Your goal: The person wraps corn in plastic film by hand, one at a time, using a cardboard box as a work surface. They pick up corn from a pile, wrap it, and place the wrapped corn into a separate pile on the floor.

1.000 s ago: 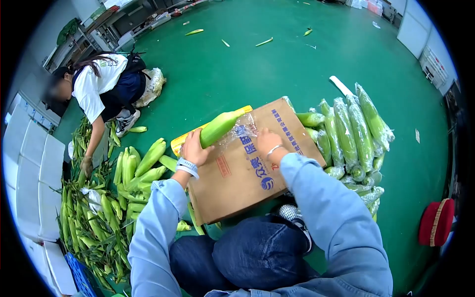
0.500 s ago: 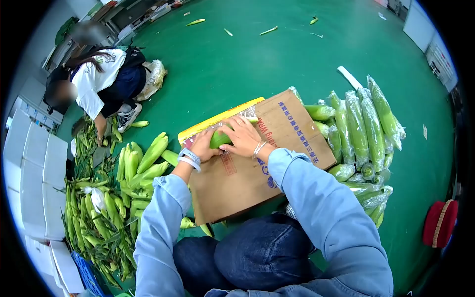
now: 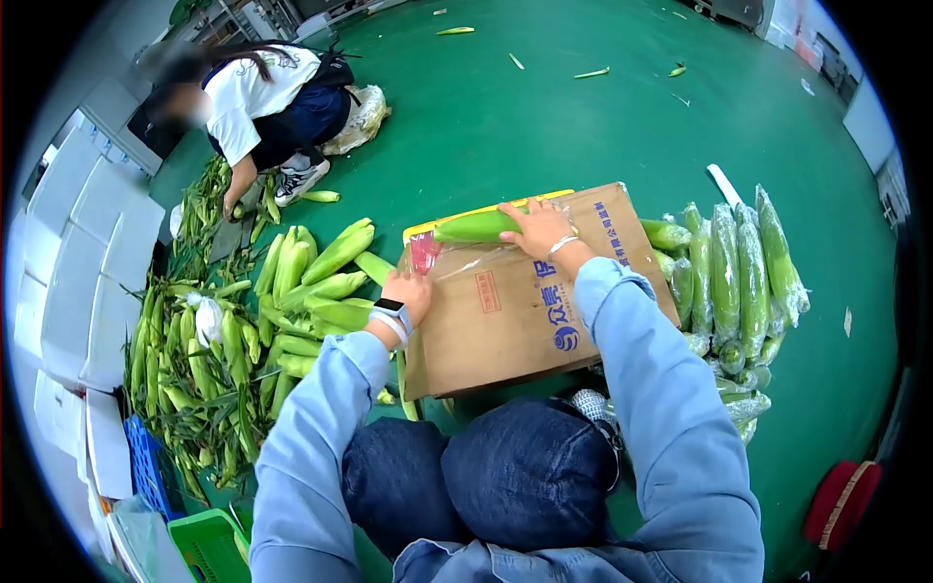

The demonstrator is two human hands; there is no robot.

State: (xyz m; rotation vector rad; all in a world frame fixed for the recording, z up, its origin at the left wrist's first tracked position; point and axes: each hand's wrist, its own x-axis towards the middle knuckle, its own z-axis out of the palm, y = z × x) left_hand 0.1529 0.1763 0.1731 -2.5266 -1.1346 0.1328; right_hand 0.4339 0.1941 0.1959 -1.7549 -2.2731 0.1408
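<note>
My right hand (image 3: 540, 230) holds corn (image 3: 474, 228) on the box (image 3: 525, 321) below; I can't tell if my left hand (image 3: 408, 294) grips wrap (image 3: 470, 262).

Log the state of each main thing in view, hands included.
Left hand: at the box's left edge
Right hand: on the corn cob
Corn cob: lying on the box
Cardboard box: printed side up
Right-hand corn pile: film-wrapped
Left-hand corn pile: unwrapped
</note>
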